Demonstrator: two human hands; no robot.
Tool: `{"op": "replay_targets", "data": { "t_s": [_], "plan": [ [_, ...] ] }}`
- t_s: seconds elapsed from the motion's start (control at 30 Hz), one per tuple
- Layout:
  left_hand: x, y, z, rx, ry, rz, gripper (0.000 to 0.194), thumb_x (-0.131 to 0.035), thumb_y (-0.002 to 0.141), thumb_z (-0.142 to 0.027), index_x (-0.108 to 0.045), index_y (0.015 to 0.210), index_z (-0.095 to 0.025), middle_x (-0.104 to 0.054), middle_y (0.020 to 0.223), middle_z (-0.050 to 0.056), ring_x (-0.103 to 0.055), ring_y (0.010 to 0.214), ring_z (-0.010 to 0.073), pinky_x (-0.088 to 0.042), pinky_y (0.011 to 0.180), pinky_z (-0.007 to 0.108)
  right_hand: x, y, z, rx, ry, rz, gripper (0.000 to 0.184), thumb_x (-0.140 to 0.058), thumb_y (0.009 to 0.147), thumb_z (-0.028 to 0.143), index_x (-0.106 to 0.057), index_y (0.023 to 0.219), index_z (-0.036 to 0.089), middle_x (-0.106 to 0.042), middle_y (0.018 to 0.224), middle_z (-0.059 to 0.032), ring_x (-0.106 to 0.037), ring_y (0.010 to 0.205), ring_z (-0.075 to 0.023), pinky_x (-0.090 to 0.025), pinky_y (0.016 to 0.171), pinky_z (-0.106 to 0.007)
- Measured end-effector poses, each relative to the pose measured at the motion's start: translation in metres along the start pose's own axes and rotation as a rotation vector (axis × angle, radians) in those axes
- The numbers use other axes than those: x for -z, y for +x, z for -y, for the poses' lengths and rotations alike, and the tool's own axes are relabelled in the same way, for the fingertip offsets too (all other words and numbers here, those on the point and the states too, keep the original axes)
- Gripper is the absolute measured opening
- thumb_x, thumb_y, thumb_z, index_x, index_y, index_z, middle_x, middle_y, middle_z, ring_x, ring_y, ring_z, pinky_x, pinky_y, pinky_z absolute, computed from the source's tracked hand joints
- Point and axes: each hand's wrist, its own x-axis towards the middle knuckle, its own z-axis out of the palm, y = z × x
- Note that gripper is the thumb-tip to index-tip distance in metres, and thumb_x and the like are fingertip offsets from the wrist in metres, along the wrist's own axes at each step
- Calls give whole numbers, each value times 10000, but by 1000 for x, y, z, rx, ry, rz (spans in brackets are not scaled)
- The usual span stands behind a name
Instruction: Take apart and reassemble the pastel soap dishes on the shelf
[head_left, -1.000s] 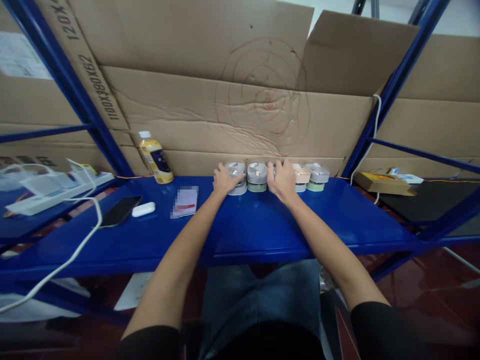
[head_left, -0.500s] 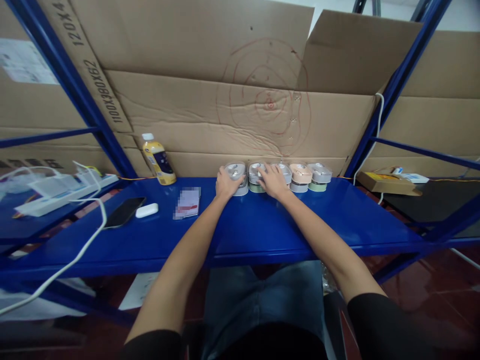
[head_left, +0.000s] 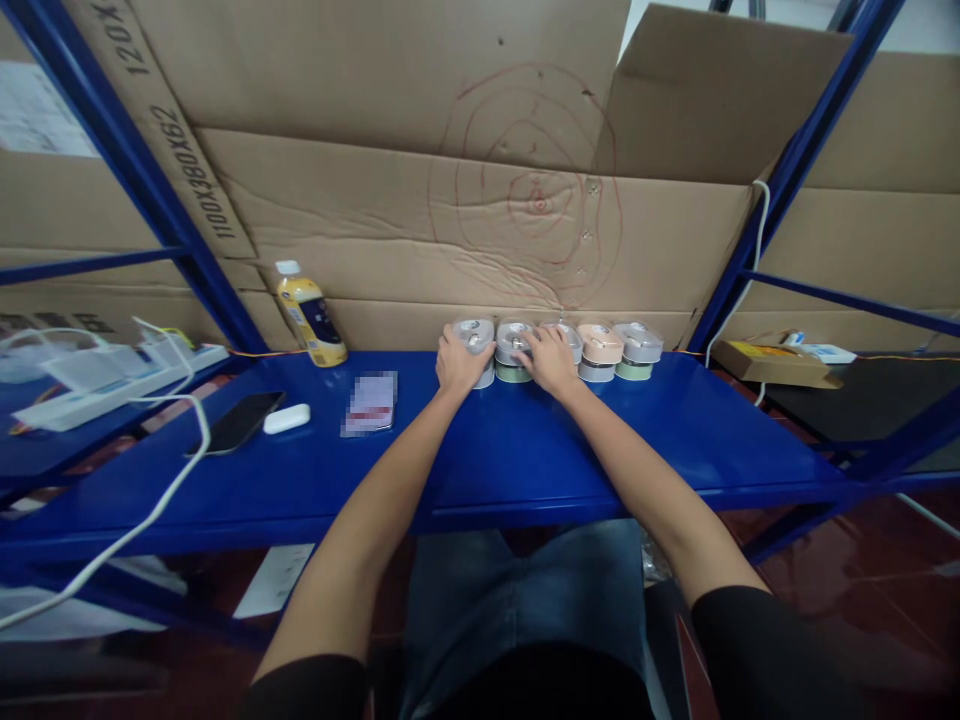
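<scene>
Several small two-tier containers with clear or coloured lids stand in a row at the back of the blue shelf. My left hand (head_left: 459, 365) is closed around the leftmost grey container (head_left: 475, 336), its fingers on the left side and thumb on the right. The second container (head_left: 514, 372), with a green base, stands just to the right. My right hand (head_left: 553, 362) lies with spread fingers over the third container (head_left: 571, 342), which it partly hides. Its fingertips reach the second container's right edge. A peach-lidded container (head_left: 601, 343) and a grey-lidded one (head_left: 637, 342) end the row.
A yellow bottle (head_left: 311, 318) stands at the back left. A flat pixelated item (head_left: 370, 403), a white earbud case (head_left: 287, 419) and a black phone (head_left: 238, 424) lie left of my arms. A white cable (head_left: 180, 470) hangs past the shelf's left side. Cardboard (head_left: 360, 230) closes the back.
My left hand has shifted slightly right on the leftmost container. My right hand stays over the third container with little movement. The camera view has shifted a little.
</scene>
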Motion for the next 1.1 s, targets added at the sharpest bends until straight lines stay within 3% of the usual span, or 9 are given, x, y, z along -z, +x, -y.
{"op": "replay_targets", "data": {
  "t_s": [0.1,0.3,0.53,0.9,1.1],
  "plan": [
    [2,0,2,-11,-3,-13,925,-786,824,-561,-366,1513,-111,-564,1479,270,-577,1379,410,-488,1089,452,-1,-1,0,15,-18,-7,520,-594,1023,414,-606,1457,128,-631,1437,-218,-462,1422,-371,-255,1219,-499],
    [7,3,8,-9,-16,-32,942,-787,828,-550,-352,1526,-92,-560,1485,277,-561,1397,414,-476,1111,460,-3,-2,-1,60,-22,1,550,-572,1030,405,-543,1528,172,-547,1552,-204,-442,1458,-367,-272,1220,-515],
    [4,-1,10,-30,-4,-1,928,-787,820,-552,-350,1525,-136,-574,1470,251,-561,1397,406,-478,1106,461,-6,3,2,121,-8,61,670,-675,971,408,-484,1572,181,-463,1629,-201,-368,1532,-384,-206,1260,-563],
    [-5,-1,4,-27,11,11,930,-836,784,-469,-357,1503,-124,-566,1454,250,-557,1390,398,-466,1130,462,-2,8,-6,168,-4,104,662,-697,927,299,-490,1542,168,-466,1611,-218,-415,1488,-368,-264,1231,-529],
    [-5,-4,0,-28,14,4,920,-842,778,-455,-366,1494,-129,-581,1438,247,-557,1394,395,-458,1132,457,-4,16,-6,185,-14,90,771,-810,828,328,-498,1504,125,-440,1618,-234,-384,1511,-372,-263,1240,-504]
  ]
}}
